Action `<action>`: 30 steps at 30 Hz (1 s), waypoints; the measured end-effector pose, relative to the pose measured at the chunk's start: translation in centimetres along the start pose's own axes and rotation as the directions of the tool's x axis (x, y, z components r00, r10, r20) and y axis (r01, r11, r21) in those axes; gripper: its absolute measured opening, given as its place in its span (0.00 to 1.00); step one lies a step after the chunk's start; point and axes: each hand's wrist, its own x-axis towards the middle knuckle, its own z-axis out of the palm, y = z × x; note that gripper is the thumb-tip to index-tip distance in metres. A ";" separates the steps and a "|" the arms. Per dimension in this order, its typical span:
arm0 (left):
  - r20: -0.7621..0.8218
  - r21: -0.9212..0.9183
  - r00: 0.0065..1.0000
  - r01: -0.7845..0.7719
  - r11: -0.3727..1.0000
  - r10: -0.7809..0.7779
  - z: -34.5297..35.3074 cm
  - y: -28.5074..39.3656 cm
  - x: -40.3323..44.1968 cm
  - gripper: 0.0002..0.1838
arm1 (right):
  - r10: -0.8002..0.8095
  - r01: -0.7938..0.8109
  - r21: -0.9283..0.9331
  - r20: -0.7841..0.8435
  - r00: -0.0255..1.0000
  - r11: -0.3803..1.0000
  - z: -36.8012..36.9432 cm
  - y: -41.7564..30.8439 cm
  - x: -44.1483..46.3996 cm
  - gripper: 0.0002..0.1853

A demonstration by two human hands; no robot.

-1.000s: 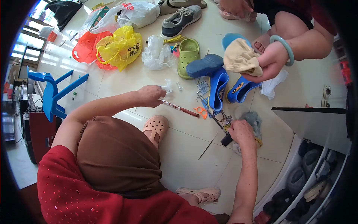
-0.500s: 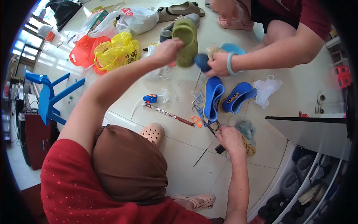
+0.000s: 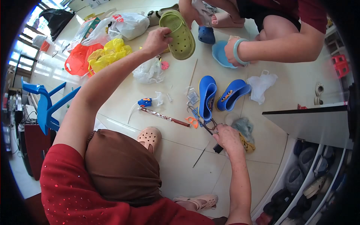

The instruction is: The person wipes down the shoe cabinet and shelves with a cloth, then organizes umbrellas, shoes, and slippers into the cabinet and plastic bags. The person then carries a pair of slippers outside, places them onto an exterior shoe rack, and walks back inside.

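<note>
My left hand [image 3: 156, 40] is closed on the edge of an olive-green clog [image 3: 183, 42], held up off the floor with its holed top showing. Low on the right, my right hand [image 3: 228, 137] is closed at a cluster of dark, thin wire-like items [image 3: 208, 128]; what the fingers grip is mostly hidden. Just beyond it stands a pair of blue children's boots [image 3: 206, 98], [image 3: 234, 94]. Beside the wrist lie a grey-green plastic bag [image 3: 243, 126] and a yellow piece [image 3: 247, 144]. An orange plastic piece [image 3: 191, 121] and a brown patterned stick [image 3: 165, 117] lie to the left.
Opposite, another person has one hand on a grey cloth [image 3: 202, 13] and the other at a light-blue basin [image 3: 221, 56], near a navy clog [image 3: 206, 34]. Plastic bags [image 3: 129, 26] and a blue stool [image 3: 45, 103] are left. A shoe cabinet [image 3: 307, 125] stands right.
The green clog has turned in my left hand to show more of its top. The other person's navy clog now rests on the floor. My right hand stays by the wire-like items.
</note>
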 end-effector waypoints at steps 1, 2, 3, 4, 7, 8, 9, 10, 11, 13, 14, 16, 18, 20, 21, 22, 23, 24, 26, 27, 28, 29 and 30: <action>0.007 -0.023 1.000 0.029 0.999 -0.029 0.2 0.2 0.0 0.14 | 0.016 -0.016 -0.008 0.010 1.000 1.000 0.0 0.1 -0.2 0.16; -0.013 -0.171 0.998 -0.070 0.983 0.069 0.9 -0.1 -0.2 0.16 | 0.029 -0.029 -0.018 0.019 0.999 0.999 -0.1 0.1 -0.3 0.16; 0.000 -0.107 0.993 -0.119 0.987 0.119 1.2 0.0 -0.7 0.17 | 0.039 -0.039 -0.029 0.027 0.999 0.999 -0.2 0.2 -0.3 0.16; 0.015 -0.041 0.986 -0.167 0.985 0.168 1.4 0.0 -1.5 0.18 | 0.045 -0.044 -0.036 0.036 0.998 0.998 -0.3 0.2 -0.4 0.16; 0.285 -0.013 0.955 -0.076 0.997 0.077 1.1 -0.5 -5.0 0.14 | 0.049 -0.047 -0.042 0.046 0.998 0.998 -0.3 0.3 -0.5 0.16; 0.319 0.060 0.939 -0.155 0.986 0.128 1.8 -2.0 -6.4 0.12 | 0.046 -0.044 -0.039 0.038 0.998 0.998 -0.3 0.3 -0.5 0.16; 0.351 0.077 0.927 -0.168 0.983 0.131 1.9 -2.2 -7.9 0.11 | 0.043 -0.042 -0.036 0.032 0.999 0.998 -0.2 0.4 -0.6 0.16; 0.427 0.085 0.896 -0.175 0.981 0.122 1.7 -2.0 -9.1 0.10 | 0.041 -0.039 -0.036 0.034 0.999 0.999 -0.2 0.4 -0.6 0.16; 0.502 0.117 0.862 -0.149 0.982 0.071 1.5 -2.0 -10.2 0.09 | 0.039 -0.038 -0.035 0.036 0.999 0.999 -0.2 0.4 -0.5 0.15; 0.576 0.136 0.813 -0.199 0.970 0.086 1.4 -2.5 -12.0 0.09 | 0.045 -0.043 -0.035 0.038 0.998 0.998 -0.3 0.6 -0.4 0.15; 0.610 0.165 0.791 -0.189 0.968 0.051 1.3 -2.8 -12.7 0.10 | 0.053 -0.052 -0.034 0.043 0.998 0.998 -0.3 0.8 -0.3 0.15; 0.680 0.215 0.733 -0.173 0.961 -0.020 1.4 -2.9 -14.0 0.11 | 0.087 -0.086 -0.010 0.040 0.995 0.996 -0.6 1.2 -0.4 0.15; 0.711 0.260 0.703 -0.222 0.940 -0.031 1.4 -3.1 -15.2 0.13 | 0.117 -0.117 -0.004 0.038 0.992 0.993 -1.3 1.7 -0.7 0.15; 0.753 0.269 0.655 -0.230 0.935 -0.056 1.5 -3.9 -16.1 0.22 | 0.169 -0.170 0.019 0.021 0.985 0.985 -2.2 2.7 -0.9 0.15; 0.776 0.278 0.628 -0.253 0.927 -0.061 1.5 -3.7 -16.6 0.25 | 0.206 -0.206 0.036 0.007 0.979 0.978 -2.7 3.4 -1.2 0.16; 0.795 0.287 0.603 -0.275 0.918 -0.068 1.1 -3.0 -16.9 0.28 | 0.240 -0.240 0.052 -0.008 0.971 0.969 -2.8 4.2 -1.6 0.16; 0.813 0.293 0.577 -0.299 0.908 -0.072 1.0 -2.8 -17.4 0.31 | 0.262 -0.261 0.033 -0.039 0.964 0.965 -2.6 5.0 -2.4 0.17; 0.832 0.284 0.553 -0.351 0.892 -0.046 1.4 -3.9 -17.9 0.36 | 0.277 -0.277 0.008 -0.082 0.957 0.961 -2.7 6.1 -2.9 0.18; 0.841 0.315 0.532 -0.340 0.886 -0.095 2.4 -4.2 -18.8 0.31 | 0.236 -0.235 0.034 -0.269 0.934 0.971 -2.5 8.3 -3.2 0.22; 0.833 0.359 0.533 -0.319 0.877 -0.147 2.2 -4.8 -19.3 0.29 | 0.248 -0.247 0.040 -0.280 0.927 0.968 -2.1 8.7 -3.3 0.25; 0.826 0.345 0.544 -0.286 0.894 -0.145 2.9 -6.6 -20.1 0.25 | 0.249 -0.246 0.045 -0.295 0.923 0.968 -1.9 8.9 -3.0 0.27; 0.815 0.336 0.560 -0.251 0.908 -0.146 3.4 -8.4 -20.6 0.22 | 0.239 -0.235 0.049 -0.286 0.928 0.971 -1.5 9.1 -3.3 0.28; 0.809 0.335 0.563 -0.208 0.919 -0.167 3.3 -9.1 -20.5 0.19 | 0.227 -0.221 0.052 -0.277 0.934 0.974 -1.0 9.1 -3.3 0.28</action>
